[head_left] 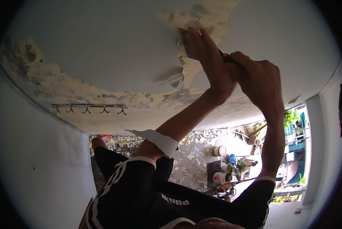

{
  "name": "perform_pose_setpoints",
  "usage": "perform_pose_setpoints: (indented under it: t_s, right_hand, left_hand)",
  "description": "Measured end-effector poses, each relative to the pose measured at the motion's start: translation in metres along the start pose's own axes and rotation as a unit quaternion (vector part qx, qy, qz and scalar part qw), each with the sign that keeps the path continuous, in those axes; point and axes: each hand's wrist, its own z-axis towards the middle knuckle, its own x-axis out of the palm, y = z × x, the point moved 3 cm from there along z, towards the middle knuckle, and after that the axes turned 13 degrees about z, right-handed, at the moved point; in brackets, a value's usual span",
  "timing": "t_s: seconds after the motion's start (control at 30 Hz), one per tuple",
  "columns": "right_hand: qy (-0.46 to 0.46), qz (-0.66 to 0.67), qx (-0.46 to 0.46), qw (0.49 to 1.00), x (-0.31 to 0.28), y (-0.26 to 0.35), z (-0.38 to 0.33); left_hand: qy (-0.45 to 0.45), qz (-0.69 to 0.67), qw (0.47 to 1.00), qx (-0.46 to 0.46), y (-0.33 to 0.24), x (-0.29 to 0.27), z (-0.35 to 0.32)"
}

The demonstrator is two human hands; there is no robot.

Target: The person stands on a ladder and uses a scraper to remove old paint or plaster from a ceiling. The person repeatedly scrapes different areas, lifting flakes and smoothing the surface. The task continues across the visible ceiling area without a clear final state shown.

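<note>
**Scraping loose paint overhead: both hands on one scraper**

Left hand [207,57] and right hand [256,74] sit together, touching, on a single scraper [186,40]. The right hand is wrapped around the dark handle, which just peeps out between the two. The left hand lies ahead of it, fingers pressed flat over the blade. The blade edge meets the pale blue painted surface [114,53] right at the left fingertips, on the border of a bare, yellowish scraped patch [201,15].

A curl of lifted paint [188,72] hangs just below the left hand, partly detached. A long band of stripped plaster runs under both forearms, and a row of wall hooks [89,108] sits well off to the left of the hands. A strip of loose white paint film [155,139] lies across the left forearm. Paint flakes litter the floor [195,152] far below the elbows, near some buckets [221,176].

Judgement on technique:
- Keep the blade at a low angle so it slides under the film and does not gouge the plaster.
- Let the left fingers supply pressure and the right hand steer and push.
- Work from the open edge of the bare patch outward, into paint that already lifts.
- Short strokes; a slip would drag the fingertips across rough plaster.
- Flakes fall toward the face; keep the head turned aside.
</note>
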Motion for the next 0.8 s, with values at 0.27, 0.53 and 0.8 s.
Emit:
perform_pose_setpoints:
  t_s: [0.27, 0.53, 0.8]
  right_hand:
    - [-0.017, -0.055, -0.032, 0.998, 0.012, 0.0, -0.003]
    - [-0.019, -0.062, -0.05, 0.997, 0.014, 0.002, 0.011]
    - [-0.028, -0.107, -0.119, 0.987, 0.004, 0.004, 0.018]
  left_hand:
    - [0.01, 0.02, 1.0, 0.005, 0.005, 0.001, -0.006]
    - [0.029, 0.054, 0.998, 0.017, 0.017, -0.007, -0.004]
    - [-0.043, 0.06, 0.997, -0.025, 0.009, 0.004, 0.004]
